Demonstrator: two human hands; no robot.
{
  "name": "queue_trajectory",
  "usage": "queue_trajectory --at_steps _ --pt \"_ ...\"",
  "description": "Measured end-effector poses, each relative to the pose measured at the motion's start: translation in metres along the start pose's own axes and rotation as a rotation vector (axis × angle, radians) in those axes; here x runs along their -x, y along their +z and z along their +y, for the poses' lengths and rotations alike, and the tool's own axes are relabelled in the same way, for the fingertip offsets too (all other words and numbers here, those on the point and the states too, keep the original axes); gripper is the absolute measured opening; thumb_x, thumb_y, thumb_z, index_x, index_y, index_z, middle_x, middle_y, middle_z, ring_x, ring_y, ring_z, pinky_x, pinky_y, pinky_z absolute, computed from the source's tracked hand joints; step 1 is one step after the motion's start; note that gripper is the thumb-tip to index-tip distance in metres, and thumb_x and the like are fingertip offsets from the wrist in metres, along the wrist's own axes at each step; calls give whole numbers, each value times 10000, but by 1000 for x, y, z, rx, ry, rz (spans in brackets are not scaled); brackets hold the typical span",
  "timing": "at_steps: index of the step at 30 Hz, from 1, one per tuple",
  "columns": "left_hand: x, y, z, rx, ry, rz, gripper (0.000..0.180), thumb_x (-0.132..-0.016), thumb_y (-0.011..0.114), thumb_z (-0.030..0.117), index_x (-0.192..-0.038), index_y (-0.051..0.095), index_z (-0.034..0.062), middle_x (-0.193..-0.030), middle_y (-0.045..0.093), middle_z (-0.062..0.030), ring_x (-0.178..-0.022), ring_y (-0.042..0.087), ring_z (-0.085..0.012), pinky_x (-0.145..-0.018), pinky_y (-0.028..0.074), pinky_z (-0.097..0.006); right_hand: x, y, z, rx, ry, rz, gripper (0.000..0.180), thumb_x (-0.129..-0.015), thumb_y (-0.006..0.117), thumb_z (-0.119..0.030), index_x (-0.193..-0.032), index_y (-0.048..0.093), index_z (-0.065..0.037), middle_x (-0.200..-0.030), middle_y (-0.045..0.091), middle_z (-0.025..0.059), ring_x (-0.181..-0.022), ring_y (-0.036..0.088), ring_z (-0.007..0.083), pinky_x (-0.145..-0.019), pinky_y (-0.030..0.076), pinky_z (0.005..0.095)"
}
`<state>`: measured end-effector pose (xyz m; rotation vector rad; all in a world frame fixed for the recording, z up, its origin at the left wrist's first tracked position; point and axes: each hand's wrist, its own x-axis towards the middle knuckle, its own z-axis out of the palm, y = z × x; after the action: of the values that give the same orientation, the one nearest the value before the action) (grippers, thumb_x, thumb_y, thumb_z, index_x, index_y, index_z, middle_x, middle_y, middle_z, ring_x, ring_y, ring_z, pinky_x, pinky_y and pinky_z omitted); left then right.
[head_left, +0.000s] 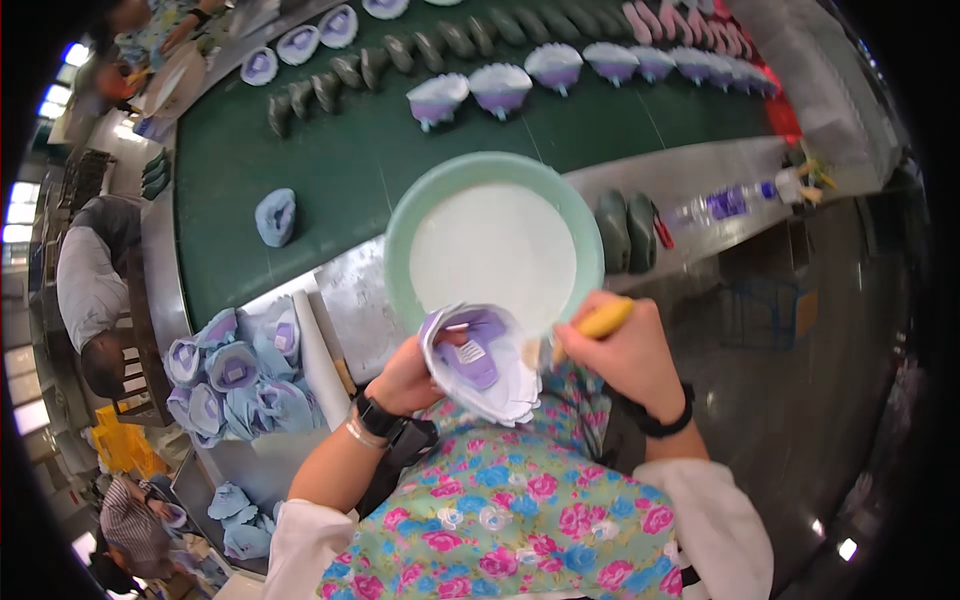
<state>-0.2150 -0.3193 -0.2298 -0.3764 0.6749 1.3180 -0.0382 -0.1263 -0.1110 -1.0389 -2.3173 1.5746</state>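
A heap of pale blue shoe pieces (pixel 235 375) lies at the left, the left hand (pixel 405 378) grips a purple-and-white shoe piece (pixel 480 360) below the green basin (pixel 400 225), and the right hand (pixel 625 350) clasps a yellow-handled brush (pixel 598 322).

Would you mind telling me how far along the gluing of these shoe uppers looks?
Done: lilac uppers sit in a row on the green belt. In hand: the left hand holds one upper while the right hand works a yellow-handled brush beside the bowl of white liquid. Left: a pile of blue uppers.
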Motion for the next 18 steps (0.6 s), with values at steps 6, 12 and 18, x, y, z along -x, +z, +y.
queue_trajectory --at_steps 6,12,18 --pt "-6 -18 134 -313 730 144 348 -931 492 102 -1268 418 153 -1083 571 -22 -900 568 -143 -696 466 -273 -33 -18 -21 -363 157 213 87 -827 678 -50 -826 619 13 -684 647 48 -575 597 73 -517 460 203" --pt "-139 -78 251 -243 977 243 587 -869 443 -90 -1367 268 167 -1195 522 -92 -945 592 -225 -826 527 -377 -67 3 -19 -332 213 160 85 -834 669 -40 -879 631 22 -717 653 64 -617 616 88 -545 474 206" --pt "-132 -106 273 -1244 855 1000 707 -761 702 159 -1394 394 101 -1146 583 -147 -1113 509 -289 -897 430 -406 -80 10 -21 -236 318 217 112 -821 662 -6 -917 669 50 -733 648 55 -625 611 98 -565 471 199"
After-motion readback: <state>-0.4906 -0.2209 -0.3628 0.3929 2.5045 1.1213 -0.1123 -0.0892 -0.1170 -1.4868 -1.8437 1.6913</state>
